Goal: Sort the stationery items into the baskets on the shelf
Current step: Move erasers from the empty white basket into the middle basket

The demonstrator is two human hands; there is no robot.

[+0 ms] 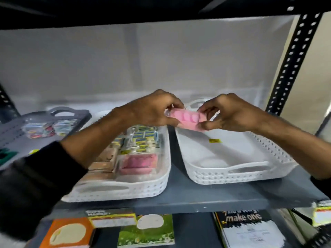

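- Both hands hold one pink pack (186,119) in mid-air, above the gap between the two white baskets, toward their far ends.
- Left hand (154,109) pinches the pack's left end, fingers closed on it; right hand (227,113) pinches the right end w/ thumb below and fingertips on top.
- Pack looks like a flat, oblong blister: pink insides w/ rounded shapes, clear glossy shell. Exact contents too blurred to tell.
- Handling, judged: light, fairly stiff, plastic prob. slick, so an end pinch is ok but an edge grip across the short side would be surer for one hand. Not fragile-looking; shell could dent if squeezed hard.
- Left white basket (125,191) is perforated plastic w/ slot handle, shallow, rounded corners; already holds similar packs, incl. a pink one (138,162) near the front and blue/yellow ones behind.
- Right white basket (232,173) is the same type, bare but for a small yellow label (214,140) on its floor.
- Grey basket (71,113) at far left holds multicolour packs.
- All sit on a dark, smooth shelf board (179,199) in a black punched-metal frame (293,56).
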